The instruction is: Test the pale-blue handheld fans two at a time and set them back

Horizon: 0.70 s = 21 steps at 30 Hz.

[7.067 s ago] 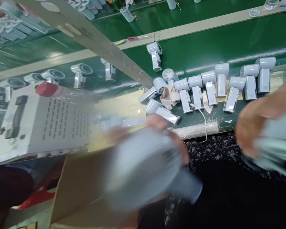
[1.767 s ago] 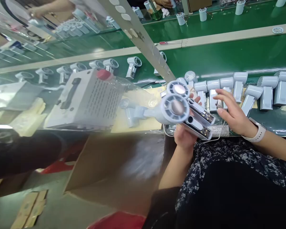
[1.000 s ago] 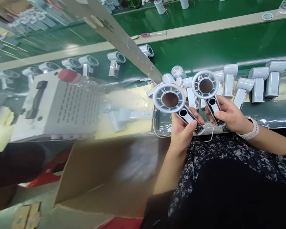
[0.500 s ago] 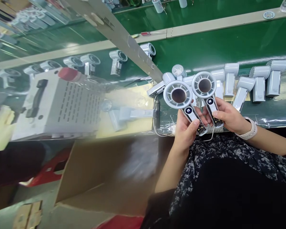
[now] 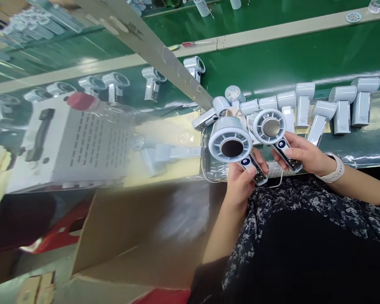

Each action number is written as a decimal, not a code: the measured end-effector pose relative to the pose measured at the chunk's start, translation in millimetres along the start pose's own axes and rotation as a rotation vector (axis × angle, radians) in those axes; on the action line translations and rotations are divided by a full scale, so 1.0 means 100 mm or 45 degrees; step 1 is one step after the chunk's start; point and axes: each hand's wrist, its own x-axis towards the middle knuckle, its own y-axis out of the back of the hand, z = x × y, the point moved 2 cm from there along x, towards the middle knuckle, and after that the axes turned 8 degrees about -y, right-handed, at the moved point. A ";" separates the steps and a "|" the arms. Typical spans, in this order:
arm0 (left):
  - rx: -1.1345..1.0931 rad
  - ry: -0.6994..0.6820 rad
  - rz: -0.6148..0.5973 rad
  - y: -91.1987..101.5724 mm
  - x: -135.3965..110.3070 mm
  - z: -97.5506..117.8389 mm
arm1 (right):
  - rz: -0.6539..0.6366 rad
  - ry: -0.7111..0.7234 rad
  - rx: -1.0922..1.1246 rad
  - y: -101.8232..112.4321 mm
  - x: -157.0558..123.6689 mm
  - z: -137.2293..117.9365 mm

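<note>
My left hand [image 5: 241, 182] is closed round the handle of a pale blue handheld fan [image 5: 230, 139]. Its round grille with a dark centre tilts toward me, and a small lit display shows on the handle. In my right hand [image 5: 304, 153] is a second handheld fan [image 5: 270, 126] of the same kind, with a silvery centre and a lit display. Circuit parts show on the lower handles of both. The two fans are held side by side just above the near edge of the bench. Several more fans [image 5: 324, 110] stand behind them.
A slanted beam [image 5: 164, 55] crosses the bench. Left of it are a vented grey box [image 5: 82, 143] and a row of fans [image 5: 115, 82]. An open cardboard box [image 5: 139, 245] sits below the bench edge. A screwdriver [image 5: 190, 44] lies on the far rail [image 5: 259, 39].
The left fan has tipped, so its head leans more toward me and sits lower. The right fan has dropped slightly and moved a little apart from the left one. Both stay held.
</note>
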 end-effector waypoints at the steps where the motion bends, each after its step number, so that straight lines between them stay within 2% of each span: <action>1: 0.011 -0.014 -0.005 0.00 -0.01 0.02 | -0.015 -0.003 0.004 0.00 0.00 -0.01; 4: 0.039 -0.064 0.008 0.02 -0.02 0.04 | 0.025 -0.005 0.025 0.00 0.00 -0.03; 9: 0.109 -0.053 -0.062 0.04 0.00 -0.03 | 0.049 -0.048 0.056 -0.01 0.04 -0.03; 16: 0.069 -0.025 0.046 0.03 0.01 -0.01 | 0.066 -0.092 0.068 0.01 0.02 -0.03; 21: 0.083 -0.023 0.026 0.01 -0.01 0.01 | 0.077 -0.116 0.089 0.01 0.00 -0.05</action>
